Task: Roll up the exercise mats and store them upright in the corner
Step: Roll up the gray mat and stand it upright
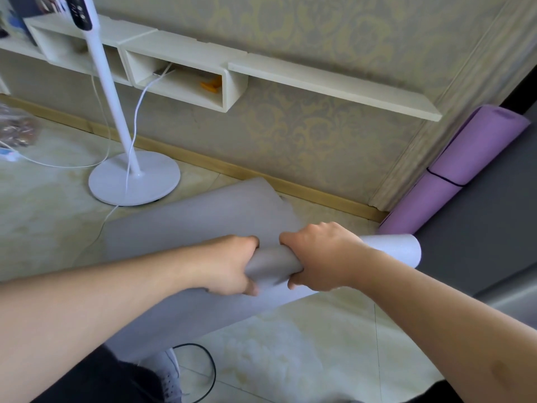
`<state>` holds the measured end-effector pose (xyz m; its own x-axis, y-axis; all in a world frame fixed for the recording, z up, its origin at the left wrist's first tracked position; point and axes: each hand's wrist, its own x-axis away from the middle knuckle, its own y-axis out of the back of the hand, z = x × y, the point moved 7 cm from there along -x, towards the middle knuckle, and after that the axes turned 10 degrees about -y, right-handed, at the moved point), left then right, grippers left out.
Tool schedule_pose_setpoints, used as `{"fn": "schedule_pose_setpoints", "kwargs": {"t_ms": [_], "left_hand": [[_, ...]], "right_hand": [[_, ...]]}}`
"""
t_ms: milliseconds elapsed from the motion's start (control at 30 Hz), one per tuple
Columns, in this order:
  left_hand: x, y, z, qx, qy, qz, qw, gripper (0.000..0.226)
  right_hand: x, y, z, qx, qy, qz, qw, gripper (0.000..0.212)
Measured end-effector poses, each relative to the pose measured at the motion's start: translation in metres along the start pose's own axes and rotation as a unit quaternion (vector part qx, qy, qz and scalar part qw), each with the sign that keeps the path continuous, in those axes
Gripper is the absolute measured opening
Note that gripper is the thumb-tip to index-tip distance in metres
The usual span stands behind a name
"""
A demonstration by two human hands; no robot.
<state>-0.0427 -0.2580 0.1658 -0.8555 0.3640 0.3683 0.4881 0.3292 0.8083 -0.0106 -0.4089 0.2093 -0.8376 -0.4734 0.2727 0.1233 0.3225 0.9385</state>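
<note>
— What are the hands doing?
— Both are curled round the rolled part of the grey mat (200,225). The left hand (232,264) and the right hand (322,255) grip it side by side, near each other, knuckles up.
— Where is that mat?
— Part rolled, lifted off the tiled floor (319,338); a loose flap spreads away toward the wall, and the roll's open end sticks out to the right past the right hand.
— Is there another mat?
— A purple mat (465,167), rolled, leans upright in the corner at the right, bound by a dark strap.
— What else is around?
— A white fan stand (133,178) on the floor to the left, with a white cable (136,117) running up to the wall shelf (334,82).
</note>
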Motion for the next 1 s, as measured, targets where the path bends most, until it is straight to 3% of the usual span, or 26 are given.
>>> {"fn": "schedule_pose_setpoints", "kwargs": {"t_ms": [100,200,300,433,533,733,833,1000], "left_hand": [[0.003,0.006,-0.008,-0.099,-0.003,-0.081,0.992,0.053],[0.001,0.012,-0.013,-0.170,-0.015,-0.123,0.978,0.063],[-0.004,0.006,-0.009,-0.175,-0.017,-0.085,0.981,0.055],[-0.004,0.011,-0.005,-0.125,-0.007,-0.052,0.991,0.045],[0.001,0.018,-0.007,-0.099,-0.002,-0.033,0.995,0.046],[0.005,0.011,-0.017,-0.207,-0.018,-0.070,0.976,0.071],[0.003,0.008,-0.015,-0.188,-0.020,-0.050,0.981,0.054],[0.001,0.014,-0.003,-0.090,-0.010,-0.006,0.996,0.039]], "right_hand": [[-0.003,0.001,-0.011,-0.048,-0.020,0.034,0.998,0.035],[-0.005,-0.001,-0.019,-0.086,-0.042,0.064,0.993,0.040],[-0.002,-0.009,-0.014,-0.067,-0.045,0.066,0.995,0.051],[-0.001,-0.006,-0.005,-0.026,-0.026,-0.012,0.999,0.067],[-0.002,-0.004,-0.003,-0.038,-0.028,-0.017,0.999,0.055],[-0.005,-0.008,-0.011,-0.114,-0.047,0.065,0.990,0.041],[-0.002,-0.011,-0.008,-0.095,-0.038,0.073,0.992,0.047],[0.000,-0.003,0.006,-0.010,0.000,-0.016,1.000,0.066]]}}
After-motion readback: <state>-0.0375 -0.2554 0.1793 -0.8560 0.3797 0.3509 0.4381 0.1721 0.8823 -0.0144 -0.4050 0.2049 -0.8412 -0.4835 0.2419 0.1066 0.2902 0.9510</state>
